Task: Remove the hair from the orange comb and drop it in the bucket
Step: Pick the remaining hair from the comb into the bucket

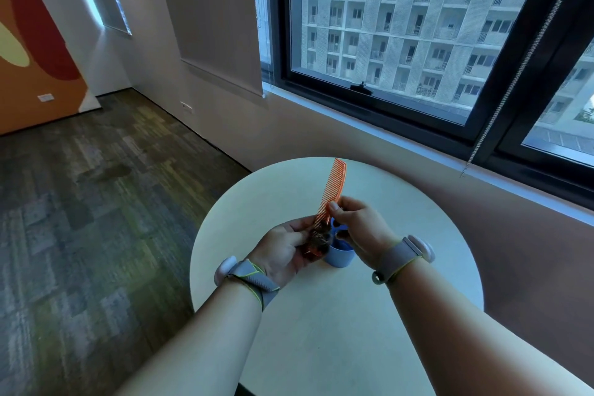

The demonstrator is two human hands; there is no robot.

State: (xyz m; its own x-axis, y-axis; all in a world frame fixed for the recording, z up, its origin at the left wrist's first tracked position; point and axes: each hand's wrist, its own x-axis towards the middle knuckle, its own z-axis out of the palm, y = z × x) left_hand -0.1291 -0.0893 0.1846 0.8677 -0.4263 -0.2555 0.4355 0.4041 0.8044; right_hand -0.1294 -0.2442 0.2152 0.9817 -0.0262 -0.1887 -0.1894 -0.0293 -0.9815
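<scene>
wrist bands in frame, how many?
2. One wrist band on the left wrist, below the left hand gripping the orange comb; the other on the right wrist. None looks hidden.

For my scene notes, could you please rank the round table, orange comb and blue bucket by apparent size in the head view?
1. round table
2. orange comb
3. blue bucket, though hands partly hide it

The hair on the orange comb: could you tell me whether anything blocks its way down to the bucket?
Nothing visible does. The hair sits at the orange comb's lower end, held by the left hand, right beside the blue bucket. The right hand covers part of the rim.
</scene>
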